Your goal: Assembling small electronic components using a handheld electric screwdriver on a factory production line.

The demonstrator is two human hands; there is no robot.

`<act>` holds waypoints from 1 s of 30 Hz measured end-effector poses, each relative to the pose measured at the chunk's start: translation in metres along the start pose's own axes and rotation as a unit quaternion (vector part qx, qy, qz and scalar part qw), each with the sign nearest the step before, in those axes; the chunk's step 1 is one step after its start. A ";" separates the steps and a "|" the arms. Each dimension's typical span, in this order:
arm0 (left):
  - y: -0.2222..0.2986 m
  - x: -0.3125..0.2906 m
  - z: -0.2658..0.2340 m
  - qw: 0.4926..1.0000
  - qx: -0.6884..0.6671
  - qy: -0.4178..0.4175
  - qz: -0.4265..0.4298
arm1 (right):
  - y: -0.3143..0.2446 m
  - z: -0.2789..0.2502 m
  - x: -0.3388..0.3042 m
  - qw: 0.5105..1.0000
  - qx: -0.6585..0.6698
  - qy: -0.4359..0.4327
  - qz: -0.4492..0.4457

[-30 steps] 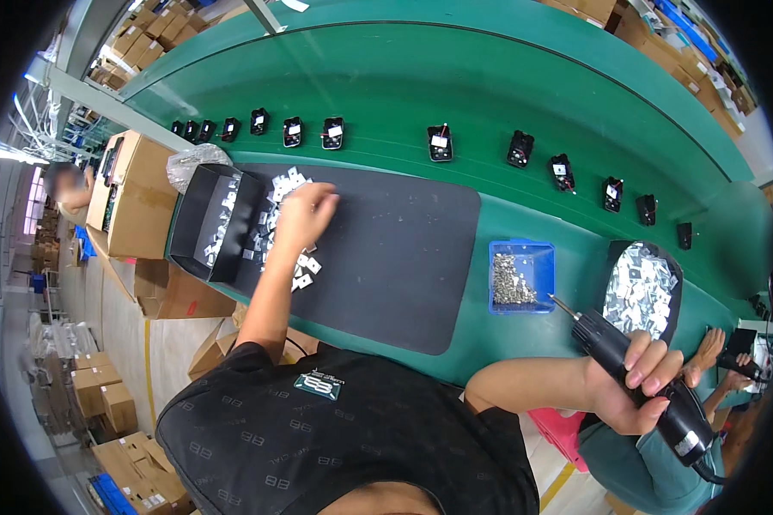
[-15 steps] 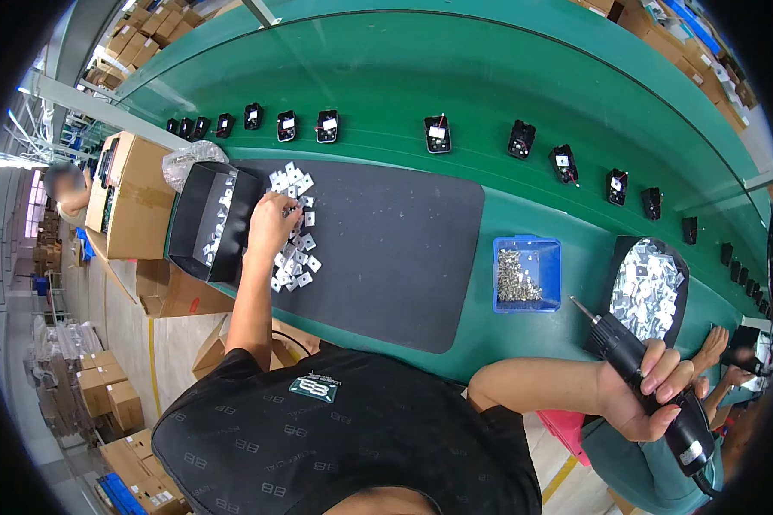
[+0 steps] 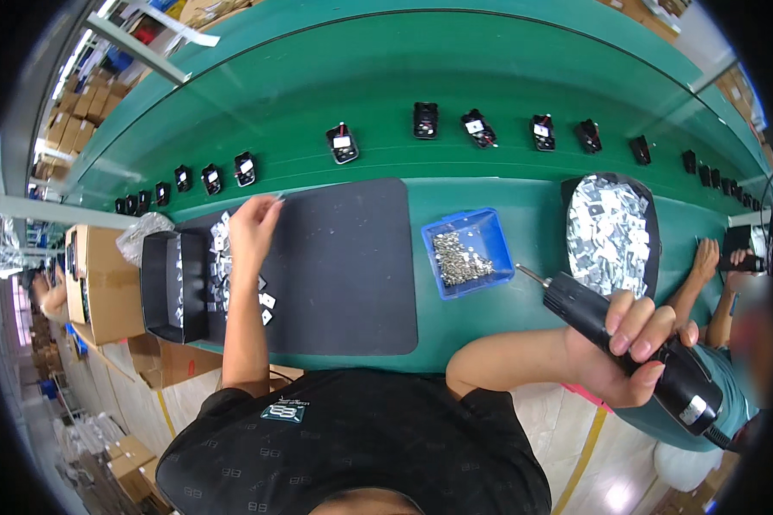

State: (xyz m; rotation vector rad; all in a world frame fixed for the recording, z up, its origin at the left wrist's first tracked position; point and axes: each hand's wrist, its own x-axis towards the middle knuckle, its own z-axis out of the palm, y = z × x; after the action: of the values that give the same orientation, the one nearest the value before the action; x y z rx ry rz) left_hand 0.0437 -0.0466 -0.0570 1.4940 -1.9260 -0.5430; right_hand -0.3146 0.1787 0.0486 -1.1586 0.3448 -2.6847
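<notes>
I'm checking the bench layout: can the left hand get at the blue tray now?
Probably yes: only the flat mat and some tabletop lie between the left hand and the tray; the screwdriver is on its far side.

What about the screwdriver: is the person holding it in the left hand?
No, the right hand is wrapped around the screwdriver.

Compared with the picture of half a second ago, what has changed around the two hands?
The left hand has moved from the loose white pieces rightward over the dark mat; a small pale piece now shows in it. The view has turned, so the blue bin sits further left in the picture. The right hand still grips the black power screwdriver.
</notes>
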 end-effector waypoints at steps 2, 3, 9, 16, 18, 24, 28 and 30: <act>0.045 0.022 0.038 0.996 -0.057 -0.055 0.032 | 0.000 -0.002 0.001 1.000 -0.007 -0.011 0.001; 0.063 0.034 0.053 0.992 -0.069 -0.096 0.043 | 0.000 -0.002 0.001 1.000 -0.012 -0.009 0.001; 0.103 0.110 0.143 0.977 -0.032 -0.158 0.138 | -0.004 -0.004 0.001 1.000 -0.028 -0.005 0.001; 0.103 0.133 0.189 0.969 -0.001 -0.157 0.190 | -0.003 -0.006 0.003 0.999 -0.036 -0.021 -0.009; 0.105 0.134 0.195 0.972 0.001 -0.157 0.176 | -0.002 -0.006 0.003 0.999 -0.033 -0.021 0.000; 0.096 0.140 0.209 0.979 -0.076 -0.178 0.058 | 0.001 -0.006 0.005 0.999 -0.037 -0.025 -0.001; 0.085 0.130 0.202 0.948 -0.170 -0.240 0.122 | 0.000 -0.007 0.004 0.999 -0.043 -0.014 -0.005; 0.091 0.124 0.193 0.922 -0.130 -0.283 0.231 | -0.001 -0.008 0.004 0.999 -0.043 -0.016 -0.004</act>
State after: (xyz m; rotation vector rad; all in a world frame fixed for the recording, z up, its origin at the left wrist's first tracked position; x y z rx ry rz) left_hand -0.1740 -0.1517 -0.1059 0.7089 -2.4195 -1.0390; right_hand -0.3228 0.1795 0.0460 -1.2278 0.4549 -2.6787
